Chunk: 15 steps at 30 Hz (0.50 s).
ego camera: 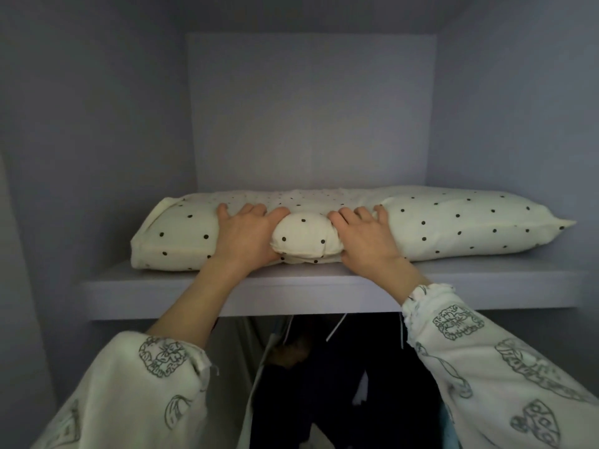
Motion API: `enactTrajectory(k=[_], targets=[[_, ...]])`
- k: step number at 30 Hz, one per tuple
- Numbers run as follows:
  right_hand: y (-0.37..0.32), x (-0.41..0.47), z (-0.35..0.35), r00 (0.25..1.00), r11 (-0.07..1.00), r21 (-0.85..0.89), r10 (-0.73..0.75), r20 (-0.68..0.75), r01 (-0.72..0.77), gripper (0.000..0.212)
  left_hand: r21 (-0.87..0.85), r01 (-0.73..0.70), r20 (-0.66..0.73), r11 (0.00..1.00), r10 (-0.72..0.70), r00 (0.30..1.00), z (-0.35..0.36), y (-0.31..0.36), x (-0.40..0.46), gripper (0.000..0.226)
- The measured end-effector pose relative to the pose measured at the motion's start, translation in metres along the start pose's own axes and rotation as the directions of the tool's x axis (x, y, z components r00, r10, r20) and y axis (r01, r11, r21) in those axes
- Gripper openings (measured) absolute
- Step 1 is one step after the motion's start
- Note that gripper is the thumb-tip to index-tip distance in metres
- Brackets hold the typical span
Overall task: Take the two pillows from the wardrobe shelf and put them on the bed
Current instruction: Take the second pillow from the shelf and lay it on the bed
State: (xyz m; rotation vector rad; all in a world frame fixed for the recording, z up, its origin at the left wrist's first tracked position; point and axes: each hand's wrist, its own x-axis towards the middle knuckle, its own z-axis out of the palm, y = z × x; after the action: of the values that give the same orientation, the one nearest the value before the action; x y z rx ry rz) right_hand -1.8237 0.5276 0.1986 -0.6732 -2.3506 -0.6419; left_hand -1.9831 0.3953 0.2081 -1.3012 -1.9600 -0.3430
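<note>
The wardrobe compartment (pixel 311 108) is being looked into from the front; its side walls are standing close to both ends of the load, while plenty of open height is being left above and the whole front is open toward the viewer. The shelf (pixel 194 296) is being occupied along almost its full width by a cream dotted pillow (pixel 453 222), which is lying flat near the front lip. Only one pillow is being seen for certain; whether a second one is lying under or behind it cannot be told. Dark hanging clothes (pixel 340 384) are being glimpsed below the shelf. The left hand (pixel 246 234) and right hand (pixel 366 234) are being pressed into the pillow's middle, close together, each clamped on fabric, with a bulge of filling being squeezed up between them.

A central grip is likely being risked here: both long ends may be left sagging, and the far right corner could be caught on the side wall or dragged over the shelf edge. The cover alone might be pulled, letting the filling slip.
</note>
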Motion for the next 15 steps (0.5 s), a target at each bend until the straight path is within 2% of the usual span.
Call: enactTrajectory(k=[7, 15], targets=[[0.003, -0.050, -0.029, 0.995, 0.997, 0.053, -0.045, -0.091, 0.050, 0.063, 0.073, 0.012, -0.095, 0.997, -0.005, 0.996, -0.050, 0.032, -0.055, 0.063], [0.010, -0.120, -0.063, 0.966, 0.982, 0.107, -0.129, -0.223, 0.156, 0.061, 0.079, 0.116, -0.216, 0.990, -0.096, 0.972, -0.090, 0.088, -0.138, 0.063]])
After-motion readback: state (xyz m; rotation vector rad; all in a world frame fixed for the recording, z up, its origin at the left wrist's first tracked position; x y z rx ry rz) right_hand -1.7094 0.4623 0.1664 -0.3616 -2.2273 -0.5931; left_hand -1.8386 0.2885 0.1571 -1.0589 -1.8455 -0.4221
